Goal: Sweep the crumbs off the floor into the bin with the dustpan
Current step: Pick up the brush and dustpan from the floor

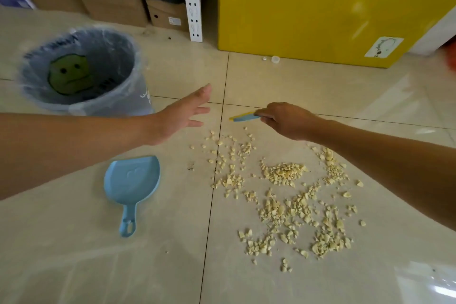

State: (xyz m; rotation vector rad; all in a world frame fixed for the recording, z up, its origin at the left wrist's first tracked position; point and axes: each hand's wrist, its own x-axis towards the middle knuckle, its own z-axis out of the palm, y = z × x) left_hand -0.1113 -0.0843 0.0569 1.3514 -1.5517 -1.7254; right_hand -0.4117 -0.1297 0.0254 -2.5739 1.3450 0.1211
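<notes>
We see the blue dustpan [132,180] on the floor at lower left, below our left hand [181,116], which is spread flat and holds nothing. Our right hand [283,119] pinches a thin blue-yellow tool [243,116] above the crumbs [283,192]. The bin [118,96], upper left, holds a plastic bag and a green face.

A light-blue plastic dustpan [132,180] lies flat on glossy beige floor tiles [148,266], left of scattered pale-yellow crumbs [283,192]. The left hand [181,115] hovers, fingers straight, beside a grey round bin lined with clear plastic [81,106]. The right hand [286,119] pinches a slim blue-and-yellow strip [243,116].
</notes>
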